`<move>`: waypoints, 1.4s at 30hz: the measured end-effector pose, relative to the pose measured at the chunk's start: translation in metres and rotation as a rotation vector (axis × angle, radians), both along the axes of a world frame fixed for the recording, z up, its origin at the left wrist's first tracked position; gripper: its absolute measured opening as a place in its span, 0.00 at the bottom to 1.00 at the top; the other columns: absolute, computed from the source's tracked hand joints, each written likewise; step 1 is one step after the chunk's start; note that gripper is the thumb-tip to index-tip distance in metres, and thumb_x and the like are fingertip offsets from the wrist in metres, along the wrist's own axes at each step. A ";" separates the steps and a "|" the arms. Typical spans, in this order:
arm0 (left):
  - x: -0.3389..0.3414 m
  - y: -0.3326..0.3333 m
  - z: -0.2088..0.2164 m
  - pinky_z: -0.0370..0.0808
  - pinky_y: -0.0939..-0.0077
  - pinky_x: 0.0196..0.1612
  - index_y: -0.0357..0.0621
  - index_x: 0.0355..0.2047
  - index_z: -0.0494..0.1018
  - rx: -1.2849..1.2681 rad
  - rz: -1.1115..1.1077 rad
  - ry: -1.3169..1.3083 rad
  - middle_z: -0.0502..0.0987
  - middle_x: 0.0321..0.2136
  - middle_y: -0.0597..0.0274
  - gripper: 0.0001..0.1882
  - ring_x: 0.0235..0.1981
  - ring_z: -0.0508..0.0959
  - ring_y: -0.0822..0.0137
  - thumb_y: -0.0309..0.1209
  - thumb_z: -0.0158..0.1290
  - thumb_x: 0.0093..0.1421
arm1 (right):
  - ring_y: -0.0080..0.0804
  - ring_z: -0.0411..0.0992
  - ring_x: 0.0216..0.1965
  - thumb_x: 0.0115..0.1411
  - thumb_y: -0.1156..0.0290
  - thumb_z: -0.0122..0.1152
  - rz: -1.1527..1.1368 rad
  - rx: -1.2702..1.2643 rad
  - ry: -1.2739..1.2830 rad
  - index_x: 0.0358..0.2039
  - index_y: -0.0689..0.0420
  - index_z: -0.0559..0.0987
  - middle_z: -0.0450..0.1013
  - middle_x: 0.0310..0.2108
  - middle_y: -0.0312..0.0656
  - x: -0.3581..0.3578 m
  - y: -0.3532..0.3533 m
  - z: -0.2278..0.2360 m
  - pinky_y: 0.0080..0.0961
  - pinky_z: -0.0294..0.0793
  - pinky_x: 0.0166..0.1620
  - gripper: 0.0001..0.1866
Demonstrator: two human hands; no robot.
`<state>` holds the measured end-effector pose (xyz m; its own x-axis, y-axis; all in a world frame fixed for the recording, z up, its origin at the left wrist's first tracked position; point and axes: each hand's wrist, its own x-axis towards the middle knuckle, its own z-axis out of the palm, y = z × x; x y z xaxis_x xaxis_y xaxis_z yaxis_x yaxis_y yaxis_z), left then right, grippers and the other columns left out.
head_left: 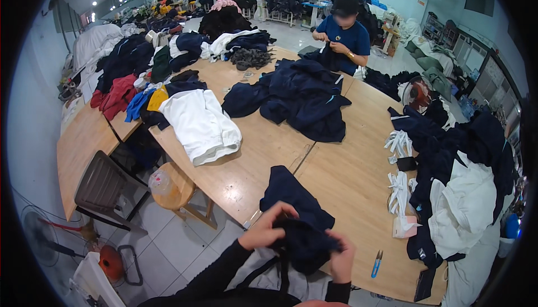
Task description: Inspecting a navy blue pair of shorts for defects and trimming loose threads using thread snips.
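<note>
A dark navy garment (305,242) is bunched up between my hands at the near edge of the table, part of it spread flat on the wood beyond them. My left hand (268,228) grips its left side, thumb and fingers closing on the cloth. On the other side my right hand (343,254) pinches the fabric, slightly blurred. To the right of that hand a pair of blue-handled thread snips (377,265) lies on the wooden table (353,167). What kind of garment it is cannot be made out.
Navy garments (297,97) are heaped mid-table, with a folded white garment (202,125) to their left. White cloth (462,206), ties (398,192) and a tissue pack (404,227) lie at right. Another person (347,32) handles dark cloth across the table. A stool (174,186) stands left.
</note>
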<state>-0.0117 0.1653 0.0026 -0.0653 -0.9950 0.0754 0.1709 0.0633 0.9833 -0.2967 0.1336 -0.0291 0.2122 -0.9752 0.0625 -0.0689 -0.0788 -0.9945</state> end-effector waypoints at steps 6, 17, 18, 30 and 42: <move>0.036 -0.068 0.029 0.80 0.64 0.51 0.40 0.44 0.82 -0.459 0.597 -0.700 0.80 0.49 0.50 0.26 0.48 0.80 0.47 0.12 0.50 0.43 | 0.32 0.78 0.53 0.51 0.96 0.47 -0.343 -0.274 0.038 0.58 0.66 0.79 0.79 0.50 0.44 -0.042 -0.090 0.039 0.27 0.76 0.60 0.33; 0.045 -0.044 0.028 0.77 0.56 0.57 0.43 0.52 0.82 -0.608 0.809 -0.870 0.81 0.50 0.51 0.33 0.51 0.80 0.44 0.12 0.54 0.42 | 0.54 0.77 0.58 0.53 0.87 0.58 -0.390 -0.637 0.676 0.62 0.67 0.77 0.78 0.56 0.55 -0.056 -0.033 0.079 0.40 0.72 0.67 0.32; 0.047 -0.037 -0.001 0.77 0.55 0.58 0.42 0.53 0.81 -0.390 0.696 -0.885 0.81 0.51 0.49 0.34 0.53 0.79 0.43 0.13 0.54 0.42 | 0.58 0.76 0.59 0.48 0.86 0.58 -0.286 -0.489 0.708 0.62 0.67 0.77 0.78 0.56 0.57 -0.061 -0.027 0.050 0.42 0.71 0.68 0.35; 0.001 0.046 -0.082 0.64 0.48 0.73 0.45 0.74 0.64 -0.014 0.574 -0.986 0.57 0.75 0.36 0.50 0.73 0.61 0.35 0.24 0.69 0.49 | 0.58 0.58 0.76 0.42 0.84 0.61 -0.254 -0.250 0.913 0.73 0.58 0.69 0.61 0.76 0.55 -0.058 0.023 -0.084 0.49 0.52 0.77 0.51; -0.003 0.042 -0.036 0.66 0.54 0.71 0.33 0.58 0.76 -0.236 0.548 -0.660 0.76 0.57 0.44 0.29 0.62 0.75 0.47 0.24 0.65 0.53 | 0.56 0.63 0.74 0.47 0.64 0.67 -0.322 -0.383 0.967 0.69 0.58 0.74 0.68 0.72 0.53 -0.046 0.030 -0.097 0.54 0.56 0.74 0.44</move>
